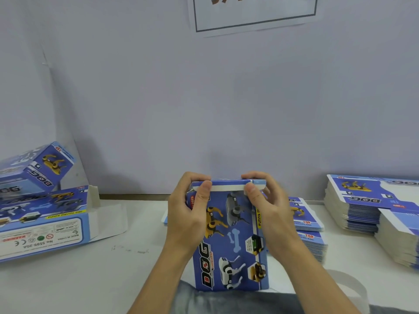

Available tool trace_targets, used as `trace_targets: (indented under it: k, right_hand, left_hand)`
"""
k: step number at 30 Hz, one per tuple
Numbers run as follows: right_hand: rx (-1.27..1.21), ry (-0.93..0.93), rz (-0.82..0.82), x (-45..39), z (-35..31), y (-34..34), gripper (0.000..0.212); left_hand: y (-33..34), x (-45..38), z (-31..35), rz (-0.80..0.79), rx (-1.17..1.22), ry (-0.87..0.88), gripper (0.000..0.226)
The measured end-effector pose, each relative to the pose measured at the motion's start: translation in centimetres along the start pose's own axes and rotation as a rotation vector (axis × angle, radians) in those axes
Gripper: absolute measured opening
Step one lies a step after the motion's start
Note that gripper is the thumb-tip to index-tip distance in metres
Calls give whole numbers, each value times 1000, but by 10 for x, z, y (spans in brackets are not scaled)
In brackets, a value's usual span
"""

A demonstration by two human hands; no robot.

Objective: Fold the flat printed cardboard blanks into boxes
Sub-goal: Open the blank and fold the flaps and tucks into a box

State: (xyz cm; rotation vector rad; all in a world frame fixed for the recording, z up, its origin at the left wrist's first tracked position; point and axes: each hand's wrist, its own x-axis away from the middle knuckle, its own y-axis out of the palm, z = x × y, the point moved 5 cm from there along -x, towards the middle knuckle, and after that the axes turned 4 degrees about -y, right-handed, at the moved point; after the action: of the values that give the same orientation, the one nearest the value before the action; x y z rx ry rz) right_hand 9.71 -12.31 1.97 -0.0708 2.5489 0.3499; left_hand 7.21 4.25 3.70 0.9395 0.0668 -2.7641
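Box: a blue printed toy-dog box (231, 241) stood upright at lower centre of the frame.
Left hand (188, 209): curled round the box's top left corner, thumb on the flap.
Right hand (269, 207): gripped the top right corner likewise.

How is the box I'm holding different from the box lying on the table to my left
The box in your hands stands upright, its top flap being closed by your left hand and right hand. The box on the left lies on its side with nobody touching it, its end flaps open, white insides showing. Yours shows the front with the dog pictures; that one also shows its warning-label panel. Both share the same blue DOG print.
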Motion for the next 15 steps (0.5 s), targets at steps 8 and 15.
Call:
trace_targets:
  k: [8, 15]
  right_hand:
    - [-155, -59, 545, -12, -17, -49, 52]
    - [-544, 159, 735, 0, -11, -96, 38]
  left_hand:
    - [11, 6, -16, -562, -99, -346, 79]
    - [-16, -10, 7, -466, -155, -258, 73]
